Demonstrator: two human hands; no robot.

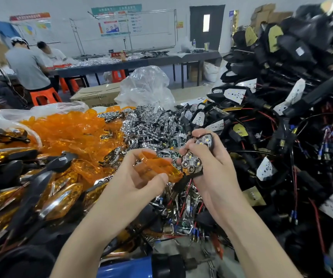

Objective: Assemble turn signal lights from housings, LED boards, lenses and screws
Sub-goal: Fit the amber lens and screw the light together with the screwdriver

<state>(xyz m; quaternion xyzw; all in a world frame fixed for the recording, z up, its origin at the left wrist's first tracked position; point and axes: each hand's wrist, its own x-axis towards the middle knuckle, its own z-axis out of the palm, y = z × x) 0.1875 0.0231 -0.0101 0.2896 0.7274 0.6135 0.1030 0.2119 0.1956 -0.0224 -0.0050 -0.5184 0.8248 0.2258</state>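
Bright even indoor light, soft shadows, wide-angle bending at edges, blurred corners, glints on chrome parts

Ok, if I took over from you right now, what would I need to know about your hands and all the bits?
Left hand holds one orange lens, not fitted yet.
Right hand grips a black housing with LEDs and a shiny reflector already inside.
Spare lenses are piled on the left, wired housings heaped on the right, and lights with lenses on lie nearest left.
Left to do: put the lens on the housing, then screw it. No screws are visible in either hand.
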